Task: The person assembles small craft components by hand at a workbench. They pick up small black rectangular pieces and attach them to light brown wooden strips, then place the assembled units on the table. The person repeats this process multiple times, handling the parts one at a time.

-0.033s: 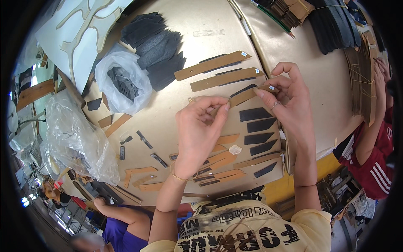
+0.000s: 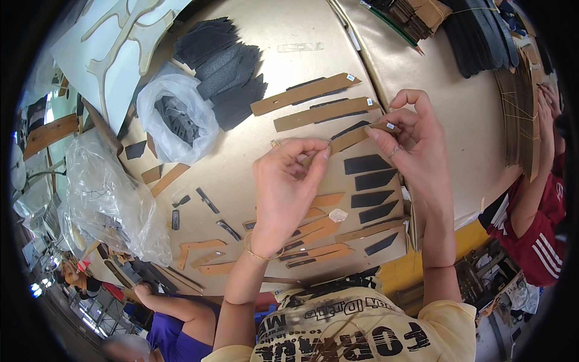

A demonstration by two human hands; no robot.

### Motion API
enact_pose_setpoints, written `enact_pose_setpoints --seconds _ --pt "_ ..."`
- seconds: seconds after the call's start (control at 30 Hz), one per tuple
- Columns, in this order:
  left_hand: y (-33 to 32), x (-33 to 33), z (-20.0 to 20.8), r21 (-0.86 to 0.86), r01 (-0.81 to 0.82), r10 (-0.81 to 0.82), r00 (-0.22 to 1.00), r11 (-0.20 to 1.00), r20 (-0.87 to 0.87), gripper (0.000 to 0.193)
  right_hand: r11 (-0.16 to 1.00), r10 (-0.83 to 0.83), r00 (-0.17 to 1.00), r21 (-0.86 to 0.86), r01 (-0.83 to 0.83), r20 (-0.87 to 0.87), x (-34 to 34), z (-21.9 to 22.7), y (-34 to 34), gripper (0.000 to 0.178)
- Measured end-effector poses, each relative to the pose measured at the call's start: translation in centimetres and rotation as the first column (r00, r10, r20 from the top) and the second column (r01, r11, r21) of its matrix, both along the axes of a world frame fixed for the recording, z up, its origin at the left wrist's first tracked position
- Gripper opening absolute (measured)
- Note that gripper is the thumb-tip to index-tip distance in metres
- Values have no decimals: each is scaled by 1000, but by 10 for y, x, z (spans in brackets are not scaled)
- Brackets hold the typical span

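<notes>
A brown leather-like strip (image 2: 350, 140) with a small white-and-blue label is stretched between both hands. My left hand (image 2: 288, 175) pinches one end between thumb and forefinger. My right hand (image 2: 416, 136) grips the labelled end, thumb on top. Just behind the strip lies a narrow black piece (image 2: 350, 129). Farther off, two longer brown strips (image 2: 307, 93) rest over black pieces, each with a label at its right end. Nearer than the held strip are several black pointed pieces (image 2: 367, 164) in a column, then tan strips (image 2: 319, 232) with black parts, partly hidden by my left forearm.
A white plastic bag (image 2: 208, 130) of small dark parts stands open at left, beside a heap of black pieces (image 2: 232, 69). Clear plastic (image 2: 114, 205) lies farther left. A green pencil (image 2: 401, 36) and tied brown stacks (image 2: 515, 114) are right. Other people sit at both sides.
</notes>
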State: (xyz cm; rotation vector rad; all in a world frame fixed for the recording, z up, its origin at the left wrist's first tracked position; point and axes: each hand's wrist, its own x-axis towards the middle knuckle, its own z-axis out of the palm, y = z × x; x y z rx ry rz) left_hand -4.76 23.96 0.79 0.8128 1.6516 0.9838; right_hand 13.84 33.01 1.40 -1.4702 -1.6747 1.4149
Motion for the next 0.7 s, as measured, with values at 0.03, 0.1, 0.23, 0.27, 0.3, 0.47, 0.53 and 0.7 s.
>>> enact_pose_setpoints --seconds 0.03,0.1,0.23,0.27,0.3,0.47,0.53,0.7 --pt "0 0 0 0 -2 2 1000 1000 -7 11 1000 5 1000 9 -5 3 0 0 0 37" --pt "1 1 0 9 -3 3 1000 1000 -28 10 1000 -2 1000 2 2 11 -1 0 0 37" --pt "1 2 0 -7 -6 6 999 1000 -33 11 999 9 1000 32 -9 22 -1 -1 0 36" --pt "2 2 0 -7 -7 7 999 1000 -33 11 1000 6 1000 28 -7 16 -1 -1 0 36" --pt "2 2 1 -13 -6 6 999 1000 -37 11 1000 0 1000 16 0 9 -1 -1 0 36" --pt "1 3 1 -6 -5 5 999 1000 -51 11 1000 -2 1000 12 2 -1 -3 0 1 36" --pt "1 3 1 -6 -1 0 998 1000 -62 11 1000 2 1000 -30 -2 2 -3 2 1 36" --pt "3 5 2 -13 -3 2 997 1000 -83 10 994 34 999 -100 -34 4 -1 6 2 38"
